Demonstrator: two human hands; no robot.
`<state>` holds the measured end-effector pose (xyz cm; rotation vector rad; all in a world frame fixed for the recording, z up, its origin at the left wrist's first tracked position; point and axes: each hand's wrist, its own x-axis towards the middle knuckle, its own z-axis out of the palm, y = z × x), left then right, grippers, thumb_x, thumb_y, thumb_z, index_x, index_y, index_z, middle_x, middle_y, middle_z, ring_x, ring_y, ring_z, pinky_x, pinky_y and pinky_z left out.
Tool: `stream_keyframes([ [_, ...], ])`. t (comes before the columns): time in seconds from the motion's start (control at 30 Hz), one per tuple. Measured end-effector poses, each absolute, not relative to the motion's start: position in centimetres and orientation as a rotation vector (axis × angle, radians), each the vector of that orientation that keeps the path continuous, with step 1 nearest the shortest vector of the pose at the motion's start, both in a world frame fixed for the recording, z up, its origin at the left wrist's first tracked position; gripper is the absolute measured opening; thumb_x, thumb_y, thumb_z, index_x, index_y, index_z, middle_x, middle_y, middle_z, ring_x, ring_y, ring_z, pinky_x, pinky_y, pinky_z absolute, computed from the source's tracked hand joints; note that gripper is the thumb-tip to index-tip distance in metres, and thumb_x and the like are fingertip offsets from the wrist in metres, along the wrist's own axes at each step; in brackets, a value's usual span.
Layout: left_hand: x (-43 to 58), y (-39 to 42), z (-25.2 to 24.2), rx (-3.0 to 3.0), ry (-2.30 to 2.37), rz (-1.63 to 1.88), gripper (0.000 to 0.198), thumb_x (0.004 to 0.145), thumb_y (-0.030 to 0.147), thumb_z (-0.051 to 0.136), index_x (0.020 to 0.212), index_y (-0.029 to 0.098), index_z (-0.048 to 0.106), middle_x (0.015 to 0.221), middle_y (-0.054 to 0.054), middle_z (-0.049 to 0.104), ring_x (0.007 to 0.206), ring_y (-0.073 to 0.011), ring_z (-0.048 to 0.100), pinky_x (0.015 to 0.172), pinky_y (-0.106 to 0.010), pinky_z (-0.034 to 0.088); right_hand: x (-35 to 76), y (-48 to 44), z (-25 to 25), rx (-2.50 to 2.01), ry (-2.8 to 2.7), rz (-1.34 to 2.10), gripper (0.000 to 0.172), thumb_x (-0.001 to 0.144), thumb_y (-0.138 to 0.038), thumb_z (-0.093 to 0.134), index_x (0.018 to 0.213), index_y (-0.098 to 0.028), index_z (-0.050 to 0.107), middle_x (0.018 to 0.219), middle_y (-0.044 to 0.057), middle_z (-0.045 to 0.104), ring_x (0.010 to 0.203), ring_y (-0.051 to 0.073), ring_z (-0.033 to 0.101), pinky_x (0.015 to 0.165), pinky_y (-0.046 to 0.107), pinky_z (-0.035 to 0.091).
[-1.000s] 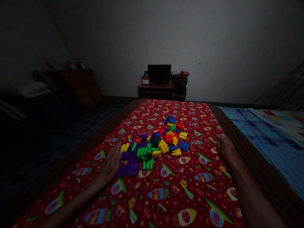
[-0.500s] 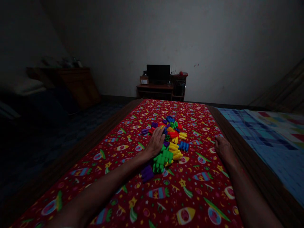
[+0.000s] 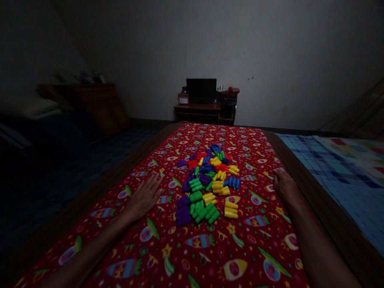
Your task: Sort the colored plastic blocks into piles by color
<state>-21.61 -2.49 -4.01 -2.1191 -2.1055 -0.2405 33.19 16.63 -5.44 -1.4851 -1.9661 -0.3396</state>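
Note:
My left hand (image 3: pixel 144 197) lies flat on the red patterned cloth (image 3: pixel 168 256), fingers stretched out and empty, left of a spread of plastic building blocks. Nearest to it are purple blocks (image 3: pixel 183 211). Beside those lie green blocks (image 3: pixel 204 211), with a yellow block (image 3: pixel 231 209) a little apart on the right. Farther back are more yellow blocks (image 3: pixel 220 187), a blue block (image 3: pixel 233 183) and several red, blue and purple ones. My right hand (image 3: pixel 284 185) rests at the cloth's right edge with its fingers curled in; whether anything is inside them is hidden.
A dark brown border (image 3: pixel 303 184) runs along the cloth's sides. Blue checked bedding (image 3: pixel 324 172) lies to the right. Against the far wall stands a desk (image 3: pixel 196 107) with a monitor (image 3: pixel 201 90). At the left is a wooden cabinet (image 3: pixel 99 106) in shadow.
My left hand has lifted off the block pile and moved left onto the cloth. The blocks now lie more spread out, with a yellow one separate at the right. My right hand stays put.

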Motion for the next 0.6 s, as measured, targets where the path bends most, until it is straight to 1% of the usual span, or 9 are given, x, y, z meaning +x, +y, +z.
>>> stream_keyframes([
  [0.07, -22.5, -2.2, -3.9, -2.078, -2.150, -0.211, 0.059, 0.096, 0.046, 0.023, 0.145, 0.017, 0.038, 0.151, -0.013, 0.038, 0.142, -0.0285, 0.029, 0.111, -0.053, 0.029, 33.3, 16.7, -5.5, -1.477, -1.965, -0.340, 0.031, 0.084, -0.021, 0.038, 0.091, -0.015, 0.068, 0.093, 0.015, 0.069, 0.086, 0.024, 0.062, 0.084, 0.038, 0.049],
  [0.13, -21.7, -2.0, -3.3, -2.009, -2.188, -0.279, 0.059, 0.096, 0.043, 0.022, 0.144, 0.013, 0.038, 0.150, -0.017, 0.040, 0.142, -0.0320, 0.029, 0.110, -0.056, 0.030, 33.3, 16.7, -5.5, -1.478, -1.953, -0.344, 0.030, 0.083, -0.021, 0.039, 0.089, -0.016, 0.068, 0.090, 0.014, 0.069, 0.085, 0.024, 0.062, 0.084, 0.038, 0.049],
  [0.2, -19.2, -2.5, -2.4, -2.002, -2.128, -0.403, 0.059, 0.097, 0.040, 0.020, 0.146, 0.010, 0.035, 0.151, -0.020, 0.035, 0.143, -0.0343, 0.024, 0.109, -0.059, 0.029, 33.2, 16.7, -5.5, -1.478, -1.952, -0.346, 0.029, 0.082, -0.021, 0.040, 0.088, -0.016, 0.068, 0.089, 0.014, 0.069, 0.084, 0.024, 0.063, 0.083, 0.038, 0.050],
  [0.23, -17.5, -3.0, -2.0, -2.074, -2.024, -0.458, 0.059, 0.097, 0.039, 0.023, 0.147, 0.011, 0.031, 0.155, -0.019, 0.029, 0.145, -0.0343, 0.019, 0.111, -0.060, 0.026, 33.2, 16.8, -5.5, -1.477, -1.953, -0.345, 0.029, 0.082, -0.021, 0.039, 0.087, -0.016, 0.068, 0.090, 0.014, 0.069, 0.084, 0.024, 0.063, 0.083, 0.038, 0.050],
  [0.3, -13.8, -4.2, -1.4, -2.374, -1.746, -0.442, 0.056, 0.096, 0.041, 0.033, 0.149, 0.025, 0.029, 0.159, -0.008, 0.021, 0.147, -0.0335, 0.011, 0.113, -0.060, 0.022, 33.1, 16.8, -5.4, -1.470, -1.951, -0.337, 0.029, 0.082, -0.021, 0.039, 0.087, -0.016, 0.067, 0.092, 0.015, 0.069, 0.085, 0.025, 0.063, 0.083, 0.039, 0.050],
  [0.37, -10.5, -4.9, -1.2, -2.617, -1.542, -0.385, 0.063, 0.091, 0.046, 0.047, 0.149, 0.034, 0.027, 0.160, -0.004, 0.017, 0.146, -0.0364, 0.010, 0.111, -0.063, 0.023, 32.9, 16.7, -5.3, -1.465, -1.945, -0.322, 0.029, 0.082, -0.020, 0.039, 0.086, -0.016, 0.067, 0.092, 0.016, 0.069, 0.085, 0.025, 0.063, 0.084, 0.039, 0.050],
  [0.47, -7.3, -3.2, -1.2, -2.682, -1.521, -0.396, 0.068, 0.088, 0.037, 0.055, 0.149, 0.038, 0.026, 0.161, -0.005, 0.013, 0.145, -0.0407, 0.008, 0.107, -0.069, 0.023, 32.8, 16.6, -5.3, -1.457, -1.944, -0.300, 0.028, 0.082, -0.020, 0.039, 0.085, -0.016, 0.066, 0.092, 0.016, 0.069, 0.087, 0.025, 0.063, 0.086, 0.040, 0.050],
  [0.53, -6.3, -0.5, -0.8, -2.673, -1.506, -0.425, 0.068, 0.087, 0.033, 0.057, 0.148, 0.038, 0.027, 0.161, -0.005, 0.012, 0.146, -0.0407, 0.005, 0.107, -0.072, 0.016, 32.8, 16.6, -5.3, -1.455, -1.937, -0.291, 0.028, 0.082, -0.021, 0.039, 0.087, -0.016, 0.067, 0.094, 0.016, 0.069, 0.088, 0.026, 0.063, 0.087, 0.042, 0.050],
  [0.6, -6.0, 2.9, -0.1, -2.657, -1.466, -0.473, 0.065, 0.090, 0.034, 0.055, 0.148, 0.038, 0.028, 0.162, -0.005, 0.009, 0.146, -0.0391, 0.003, 0.108, -0.073, 0.008, 32.9, 16.6, -5.3, -1.453, -1.925, -0.280, 0.029, 0.082, -0.021, 0.039, 0.088, -0.016, 0.067, 0.095, 0.017, 0.070, 0.090, 0.027, 0.063, 0.088, 0.043, 0.050],
])
